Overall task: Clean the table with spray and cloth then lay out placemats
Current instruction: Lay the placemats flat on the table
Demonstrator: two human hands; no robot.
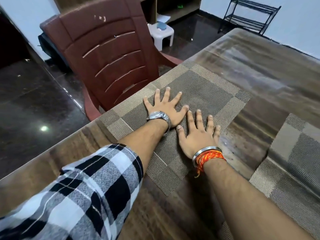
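Woven brown placemat (199, 87) lies flat at the table (259, 66) edge by the chair (110, 54). The left hand (166, 108) and right hand (197, 135) press on it, fingers spread wide. They should slide outward gently so it lies smooth and straight.

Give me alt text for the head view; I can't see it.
The left hand and right hand lie flat, fingers spread, on a placemat near the table edge, beside a brown chair. A second placemat lies to its right.
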